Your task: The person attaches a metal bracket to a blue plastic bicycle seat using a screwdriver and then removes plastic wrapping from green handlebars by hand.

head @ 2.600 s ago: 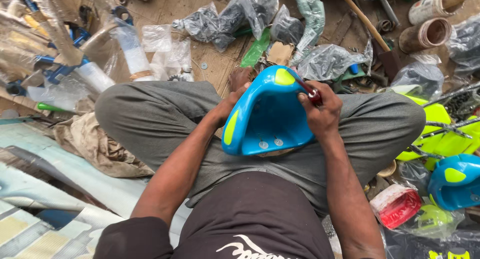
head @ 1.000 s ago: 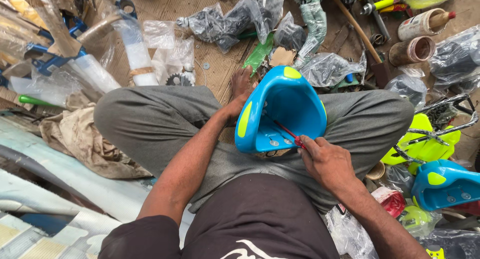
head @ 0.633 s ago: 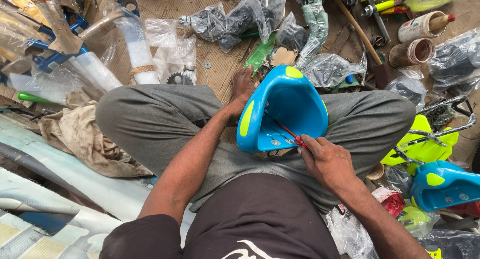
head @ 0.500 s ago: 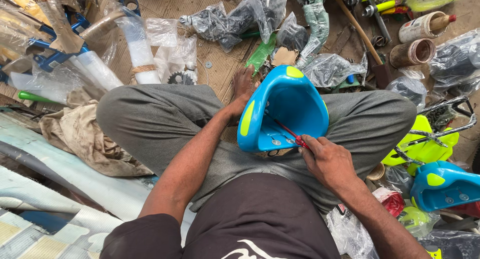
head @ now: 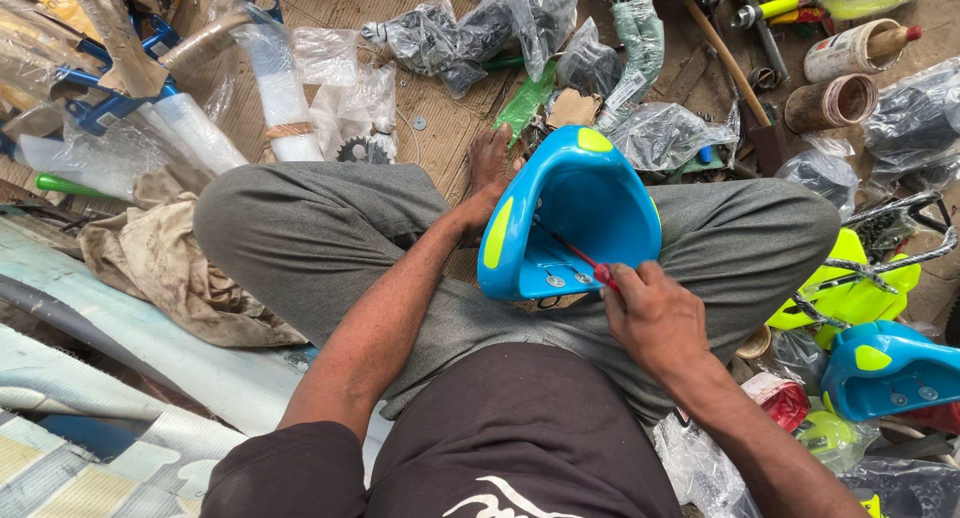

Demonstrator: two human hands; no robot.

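A blue plastic seat (head: 580,213) with yellow-green pads stands tilted on my lap, its hollow facing me. My left hand (head: 487,183) reaches behind its left side and holds it there; the fingers are partly hidden. My right hand (head: 652,313) is closed on a red-handled screwdriver (head: 582,260) whose thin shaft points up-left into the seat, near the screws along its lower edge.
Another blue seat (head: 885,370) and a yellow-green part (head: 850,293) lie at my right. Plastic bags of parts (head: 470,28), a tape roll (head: 830,103), a sprocket (head: 362,151) and a dirty cloth (head: 165,268) crowd the wooden floor around my crossed legs.
Since 2.6 s ago my right hand has come down from the seat's upper right edge to its lower edge with the screwdriver. In the last second almost nothing moved.
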